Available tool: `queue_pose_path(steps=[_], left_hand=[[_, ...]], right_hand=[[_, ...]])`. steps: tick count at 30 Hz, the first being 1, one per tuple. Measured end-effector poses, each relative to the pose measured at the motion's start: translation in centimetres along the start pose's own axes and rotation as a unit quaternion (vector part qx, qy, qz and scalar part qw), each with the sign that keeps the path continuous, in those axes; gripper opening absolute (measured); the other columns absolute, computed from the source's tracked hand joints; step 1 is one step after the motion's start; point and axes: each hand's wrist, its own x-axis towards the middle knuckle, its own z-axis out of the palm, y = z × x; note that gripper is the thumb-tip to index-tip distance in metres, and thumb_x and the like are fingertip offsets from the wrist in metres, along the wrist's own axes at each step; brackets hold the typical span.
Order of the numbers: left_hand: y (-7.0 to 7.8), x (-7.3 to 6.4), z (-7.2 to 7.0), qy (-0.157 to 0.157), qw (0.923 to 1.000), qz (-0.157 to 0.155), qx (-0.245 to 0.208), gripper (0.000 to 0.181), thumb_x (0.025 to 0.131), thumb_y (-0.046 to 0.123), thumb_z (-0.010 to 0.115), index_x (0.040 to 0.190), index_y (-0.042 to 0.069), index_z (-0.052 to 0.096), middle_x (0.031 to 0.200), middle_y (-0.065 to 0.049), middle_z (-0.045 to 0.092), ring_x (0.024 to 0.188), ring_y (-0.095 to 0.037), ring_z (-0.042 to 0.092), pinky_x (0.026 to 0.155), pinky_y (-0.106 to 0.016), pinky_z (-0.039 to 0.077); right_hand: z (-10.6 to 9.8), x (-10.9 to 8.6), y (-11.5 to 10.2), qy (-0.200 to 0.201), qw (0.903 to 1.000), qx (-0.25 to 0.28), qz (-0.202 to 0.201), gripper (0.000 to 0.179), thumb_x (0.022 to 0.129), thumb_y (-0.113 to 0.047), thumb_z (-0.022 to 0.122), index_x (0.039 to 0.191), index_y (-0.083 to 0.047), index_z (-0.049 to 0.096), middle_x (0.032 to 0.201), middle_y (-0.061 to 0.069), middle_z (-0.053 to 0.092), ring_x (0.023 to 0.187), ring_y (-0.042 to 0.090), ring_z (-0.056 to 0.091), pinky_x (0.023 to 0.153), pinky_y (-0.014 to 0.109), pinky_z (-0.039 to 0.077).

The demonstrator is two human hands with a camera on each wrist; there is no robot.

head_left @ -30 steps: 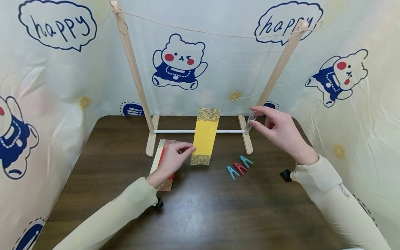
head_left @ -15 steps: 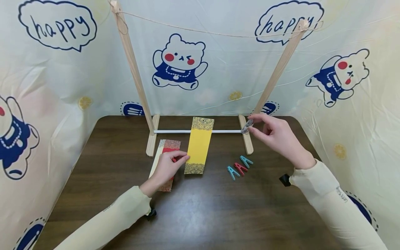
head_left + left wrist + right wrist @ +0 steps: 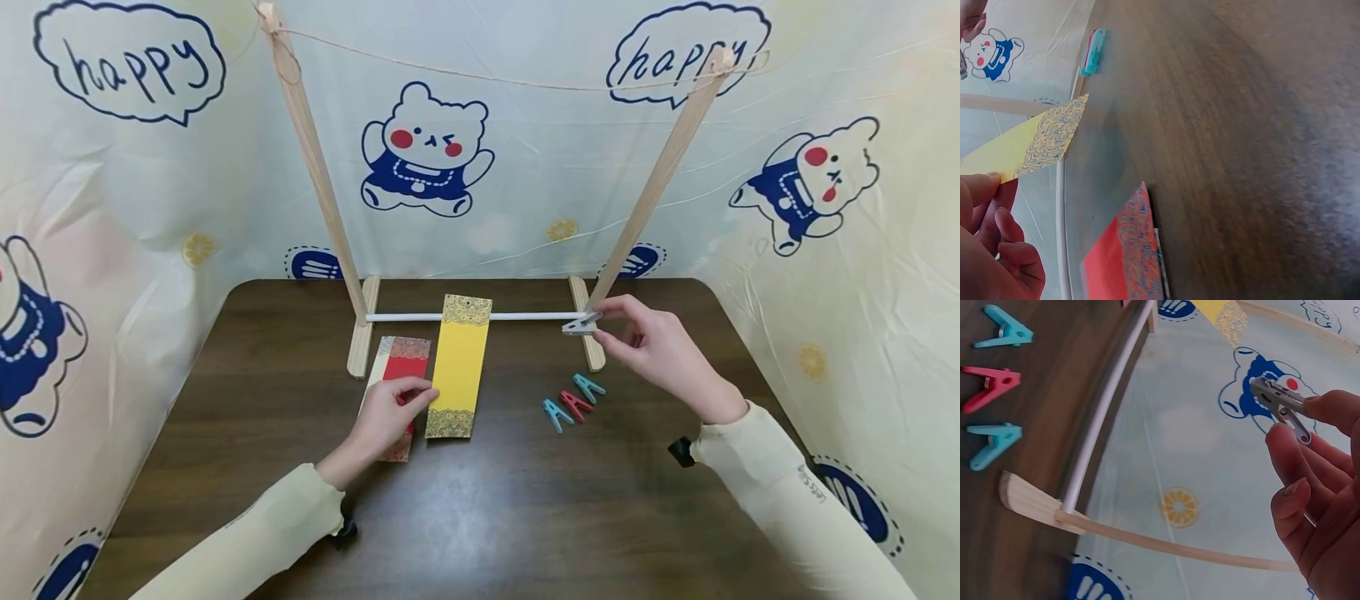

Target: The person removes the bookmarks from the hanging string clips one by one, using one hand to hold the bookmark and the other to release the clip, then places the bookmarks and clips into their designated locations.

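Observation:
My left hand [image 3: 386, 417] pinches the left edge of a yellow bookmark [image 3: 459, 362] with dark lace-patterned ends. In the left wrist view the yellow bookmark [image 3: 1041, 140] is held up off the table, thumb on its near side. Below that hand lie a red bookmark [image 3: 407, 367] and, partly under it, a pale one [image 3: 376, 372]. Between thumb and fingers, my right hand [image 3: 660, 350] holds a grey clothespin [image 3: 580, 326] near the right foot of the frame. Seen from the right wrist, the grey clothespin [image 3: 1279, 400] is pinched at its handle ends.
Two blue clothespins [image 3: 557, 414] and a red clothespin [image 3: 575, 406] lie right of centre on the brown table [image 3: 510, 517]. Behind them stands a wooden frame [image 3: 315, 158] with a white bottom rod [image 3: 532, 316] and a sagging string [image 3: 480, 78] between its post tops.
The left hand has drawn the yellow bookmark down and left, toward me. My right hand has lowered slightly, and the grey clothespin has turned from near upright to nearly level.

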Motion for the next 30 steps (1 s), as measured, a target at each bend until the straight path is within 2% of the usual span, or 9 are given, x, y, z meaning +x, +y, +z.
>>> queue_pose_path(steps=[5,12,18,24,30], left_hand=[[-0.4,-0.5,-0.4,-0.002,0.9998,-0.018,0.006,0.015,0.093,0.014,0.08,0.105,0.007,0.081,0.094,-0.005,0.076,0.081,-0.02,0.061,0.067,-0.027,0.054],[-1.0,-1.2,-1.1,0.009,0.9994,-0.018,0.029,0.014,0.091,0.014,0.081,0.104,0.007,0.081,0.092,-0.004,0.077,0.081,-0.019,0.062,0.069,-0.026,0.054],[-1.5,-1.6,-1.6,-0.004,0.9991,-0.031,0.028,0.015,0.092,0.014,0.081,0.104,0.006,0.081,0.085,-0.004,0.076,0.071,-0.019,0.062,0.062,-0.025,0.052],[-1.9,-2.0,-2.4,-0.003,0.9983,-0.044,0.039,0.015,0.092,0.014,0.081,0.103,0.004,0.08,0.078,-0.007,0.073,0.065,-0.018,0.058,0.054,-0.025,0.046],[-2.3,-2.2,-3.0,-0.005,0.9974,-0.054,0.047,0.018,0.092,0.014,0.081,0.105,0.003,0.079,0.086,-0.006,0.077,0.066,-0.016,0.057,0.055,-0.024,0.045]], right_hand=[[1.0,-0.6,0.5,-0.019,0.9998,0.006,0.003,0.037,0.091,-0.005,0.08,0.124,-0.007,0.062,0.104,0.008,0.076,0.055,0.006,0.053,0.049,0.025,0.046],[2.1,-1.5,1.3,-0.041,0.9988,0.01,0.026,0.035,0.092,-0.006,0.079,0.123,-0.008,0.062,0.092,0.003,0.073,0.058,0.008,0.053,0.052,0.025,0.047],[2.8,-1.9,1.7,-0.052,0.9977,0.007,0.043,0.034,0.091,-0.005,0.08,0.12,-0.006,0.063,0.096,0.004,0.066,0.066,0.011,0.057,0.057,0.027,0.05],[3.7,-2.2,2.1,-0.049,0.9985,0.009,0.022,0.04,0.089,-0.003,0.081,0.125,-0.006,0.064,0.096,0.004,0.065,0.065,0.012,0.055,0.056,0.026,0.049],[4.7,-2.8,2.5,-0.045,0.999,0.009,-0.002,0.036,0.09,-0.003,0.08,0.125,-0.007,0.069,0.105,0.006,0.068,0.07,0.012,0.062,0.06,0.027,0.053]])
